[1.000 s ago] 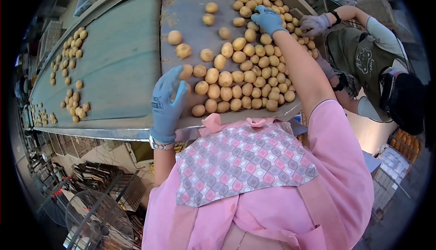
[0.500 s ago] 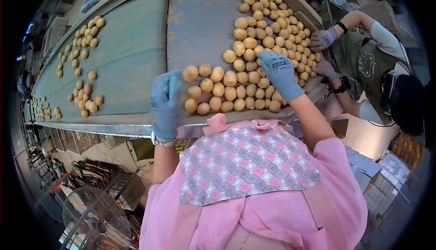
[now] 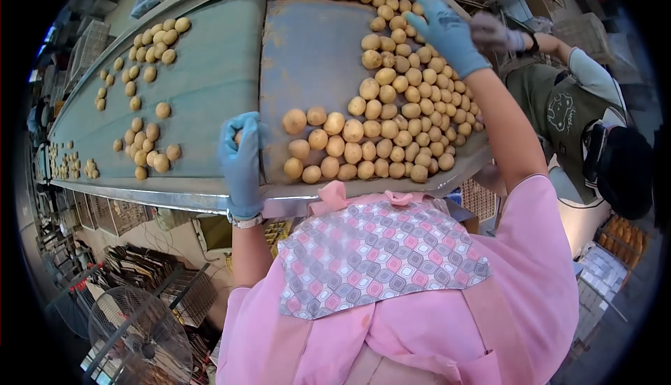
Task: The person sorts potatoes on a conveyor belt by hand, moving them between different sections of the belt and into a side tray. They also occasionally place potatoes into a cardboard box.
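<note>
My left hand [image 3: 241,168], in a blue glove, is closed around a round yellow-brown potato [image 3: 238,136], of which only a small part shows between the fingers. It is over the near edge of the green belt, beside the seam with the metal tray [image 3: 314,49]. My right hand [image 3: 444,32], also gloved in blue, reaches to the far right of the tray. Its fingers are stretched out over the potatoes there, and the palm side is hidden. Many loose potatoes [image 3: 354,131] lie packed across the tray's right half and near edge.
The green belt [image 3: 210,84] carries scattered potatoes [image 3: 161,35] on the left. At the right, a co-worker's gloved hand [image 3: 493,32] is close to my right hand. A fan [image 3: 143,339] and wire crates [image 3: 189,298] stand below left.
My right hand has moved from mid-pile to the far edge. My left hand has shifted down and left, with a potato now showing in it. The belt potatoes have shifted right.
</note>
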